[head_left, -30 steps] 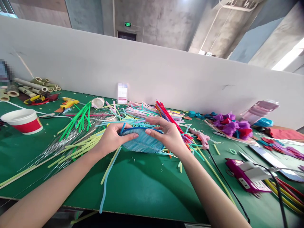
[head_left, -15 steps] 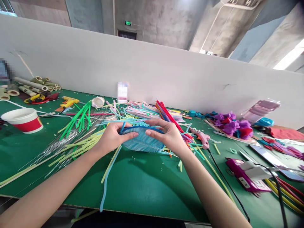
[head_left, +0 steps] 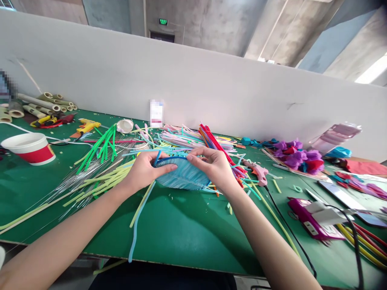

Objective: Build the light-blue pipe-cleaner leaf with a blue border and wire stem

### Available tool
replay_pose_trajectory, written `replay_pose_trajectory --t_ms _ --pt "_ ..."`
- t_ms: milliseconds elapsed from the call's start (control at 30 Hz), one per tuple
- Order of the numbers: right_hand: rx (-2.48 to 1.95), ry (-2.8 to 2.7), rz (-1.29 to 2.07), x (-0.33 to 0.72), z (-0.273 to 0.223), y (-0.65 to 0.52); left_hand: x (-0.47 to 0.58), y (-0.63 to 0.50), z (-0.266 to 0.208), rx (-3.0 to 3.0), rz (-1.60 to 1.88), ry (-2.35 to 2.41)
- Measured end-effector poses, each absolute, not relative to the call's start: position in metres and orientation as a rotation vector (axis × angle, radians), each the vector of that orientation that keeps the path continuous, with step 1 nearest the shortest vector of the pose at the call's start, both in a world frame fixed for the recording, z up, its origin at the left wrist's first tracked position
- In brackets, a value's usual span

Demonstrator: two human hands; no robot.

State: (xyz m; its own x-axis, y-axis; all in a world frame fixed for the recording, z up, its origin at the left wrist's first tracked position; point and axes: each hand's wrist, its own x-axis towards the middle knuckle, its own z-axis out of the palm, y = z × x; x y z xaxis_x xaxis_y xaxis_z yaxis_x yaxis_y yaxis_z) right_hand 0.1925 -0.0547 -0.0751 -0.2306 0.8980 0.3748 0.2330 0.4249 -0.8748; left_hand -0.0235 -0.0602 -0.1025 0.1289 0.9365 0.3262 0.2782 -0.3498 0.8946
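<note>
Between my hands is a light blue, leaf-shaped piece point(head_left: 183, 176) with a fuzzy, streaked surface and a dark blue upper edge. My left hand point(head_left: 148, 171) grips its left end, thumb on the near face and fingers behind. A short dark blue stem point(head_left: 157, 158) sticks up beside that thumb. On the top edge, right of the middle, my right hand point(head_left: 211, 163) pinches the dark blue rim between thumb and forefinger. The piece is held above the green table point(head_left: 178, 225). Fingers behind it are partly hidden.
Beyond my hands lie bundled pastel and red pipe cleaners point(head_left: 211, 141). To the left are green stems point(head_left: 105, 147), thin wires and a paper cup point(head_left: 30, 148). A pink glue gun point(head_left: 259, 173), purple power strip point(head_left: 316, 221) with cords and purple flowers point(head_left: 298, 159) occupy the right.
My right thumb has moved up from the face of the leaf-shaped piece to its top rim, now pinching there. The left hand keeps its grip. The camera view has shifted slightly.
</note>
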Motion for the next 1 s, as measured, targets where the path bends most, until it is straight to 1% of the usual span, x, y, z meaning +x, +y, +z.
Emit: replay_pose_trajectory --t_ms 233,433,567,833,1000 --pt "-1.037 -1.722 0.862 0.192 -0.072 -0.057 -0.024 -0.059 -0.106 1.714 1.222 1.178" --pt "-1.01 -1.635 0.954 0.194 -0.07 -0.06 -0.026 -0.057 -0.105 1.637 1.281 1.182" --pt "-1.006 -1.562 0.919 0.196 -0.071 -0.057 -0.026 -0.057 -0.105 1.568 1.294 1.153" --pt "-1.062 -1.628 0.914 0.198 -0.086 -0.047 -0.024 -0.058 -0.106 1.503 1.295 1.16" --pt "-1.105 -1.661 0.945 0.199 -0.084 -0.049 -0.023 -0.056 -0.11 1.4 1.303 1.124"
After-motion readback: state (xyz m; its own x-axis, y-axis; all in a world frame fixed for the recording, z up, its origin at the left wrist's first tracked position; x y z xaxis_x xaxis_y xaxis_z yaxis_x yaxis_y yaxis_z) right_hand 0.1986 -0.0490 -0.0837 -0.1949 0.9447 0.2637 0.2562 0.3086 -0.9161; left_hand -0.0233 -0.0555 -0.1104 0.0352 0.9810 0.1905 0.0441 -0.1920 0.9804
